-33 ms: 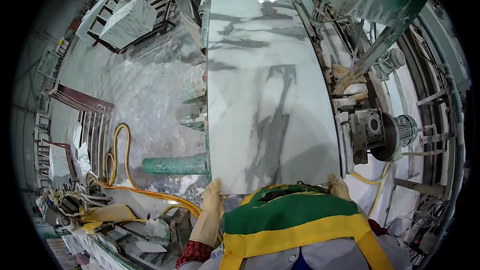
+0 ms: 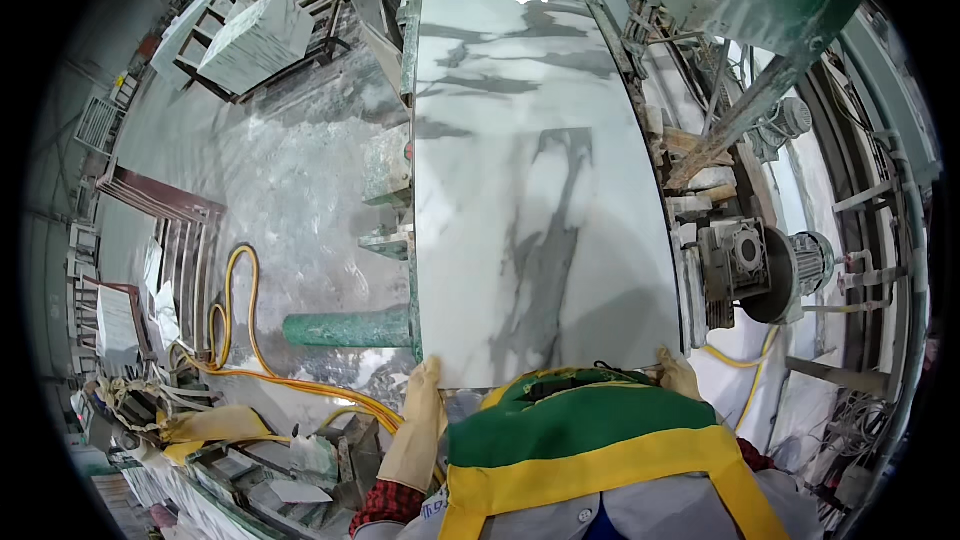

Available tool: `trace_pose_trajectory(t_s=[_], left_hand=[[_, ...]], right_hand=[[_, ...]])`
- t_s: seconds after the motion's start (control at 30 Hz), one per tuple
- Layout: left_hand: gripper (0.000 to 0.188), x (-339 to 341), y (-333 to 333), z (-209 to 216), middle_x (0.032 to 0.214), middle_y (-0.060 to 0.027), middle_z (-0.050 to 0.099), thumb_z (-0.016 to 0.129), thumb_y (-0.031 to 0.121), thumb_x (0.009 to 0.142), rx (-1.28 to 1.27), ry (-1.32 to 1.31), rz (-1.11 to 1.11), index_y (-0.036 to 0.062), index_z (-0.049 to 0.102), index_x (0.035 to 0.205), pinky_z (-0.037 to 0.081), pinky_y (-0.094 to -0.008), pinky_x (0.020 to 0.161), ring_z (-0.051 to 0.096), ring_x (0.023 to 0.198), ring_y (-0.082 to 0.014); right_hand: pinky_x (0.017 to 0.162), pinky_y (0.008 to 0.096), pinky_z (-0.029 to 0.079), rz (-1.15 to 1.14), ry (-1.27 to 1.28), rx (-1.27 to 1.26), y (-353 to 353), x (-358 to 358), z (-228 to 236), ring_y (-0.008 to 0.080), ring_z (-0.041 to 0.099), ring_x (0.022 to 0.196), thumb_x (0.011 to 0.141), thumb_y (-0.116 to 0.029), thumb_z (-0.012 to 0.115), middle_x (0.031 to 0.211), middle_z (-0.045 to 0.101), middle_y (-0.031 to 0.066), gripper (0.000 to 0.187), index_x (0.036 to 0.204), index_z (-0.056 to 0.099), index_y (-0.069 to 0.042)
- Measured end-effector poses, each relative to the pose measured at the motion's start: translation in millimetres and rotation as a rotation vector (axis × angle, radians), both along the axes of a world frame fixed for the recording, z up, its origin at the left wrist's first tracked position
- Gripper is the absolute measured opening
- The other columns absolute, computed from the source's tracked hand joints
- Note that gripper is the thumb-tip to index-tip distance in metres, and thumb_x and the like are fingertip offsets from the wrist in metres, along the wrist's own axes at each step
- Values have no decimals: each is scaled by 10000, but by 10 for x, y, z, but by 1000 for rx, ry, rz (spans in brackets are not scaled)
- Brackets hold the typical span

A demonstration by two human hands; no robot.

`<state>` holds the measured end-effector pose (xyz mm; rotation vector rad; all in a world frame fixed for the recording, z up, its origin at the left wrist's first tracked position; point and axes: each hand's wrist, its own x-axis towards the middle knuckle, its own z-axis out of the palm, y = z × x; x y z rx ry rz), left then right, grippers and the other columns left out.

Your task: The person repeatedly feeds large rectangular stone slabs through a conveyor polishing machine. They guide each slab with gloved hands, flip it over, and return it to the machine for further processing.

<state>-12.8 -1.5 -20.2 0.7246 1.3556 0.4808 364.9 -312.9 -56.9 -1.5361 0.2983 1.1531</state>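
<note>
A long, glossy white marble slab (image 2: 470,270) with grey veins stretches away from me on a green-edged machine bed. Partway along it, a grey vein breaks off in a straight line; whether a joint lies there I cannot tell. My left hand (image 2: 424,410), in a cream work glove, grips the slab's near left corner. At the near right corner my right hand (image 2: 680,375), gloved alike, holds the edge, partly hidden by the green apron (image 2: 580,420) with yellow trim. The undersides of both grips are out of sight.
An electric motor with a gearbox (image 2: 740,258) stands close on the right. A green pipe (image 2: 348,330) juts out left of the bed. Yellow hoses (image 2: 300,387) cross the floor at the left. Farther off are a maroon rack (image 2: 165,195) and a veined block (image 2: 258,45).
</note>
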Motion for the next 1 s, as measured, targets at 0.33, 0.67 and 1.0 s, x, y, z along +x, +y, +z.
trace_pose_trajectory(t_s=[0.33,0.67,1.0], left_hand=[[521,40,65,51,968,2,717,586,512,1156,16,172,-153,51,705,1368,506,-288,695,603,738,-114],[688,-263,467,642,996,-184,820,459,623,1141,323,815,-662,28,790,1238,593,-461,927,792,979,-365],[640,-1201,-823,305,1012,-87,787,478,541,1197,67,505,-321,-41,707,1335,548,-288,775,710,862,-132]], right_hand=[[651,394,548,338,-287,-102,-121,242,-168,225,760,760,1135,-548,646,899,768,139,615,1199,705,61],[747,347,680,481,16,-239,251,462,589,248,796,762,1088,-563,684,975,831,187,669,1126,763,100],[999,452,607,1115,-1158,349,1380,-114,996,396,776,1081,1044,-266,721,1118,820,184,400,1284,754,52]])
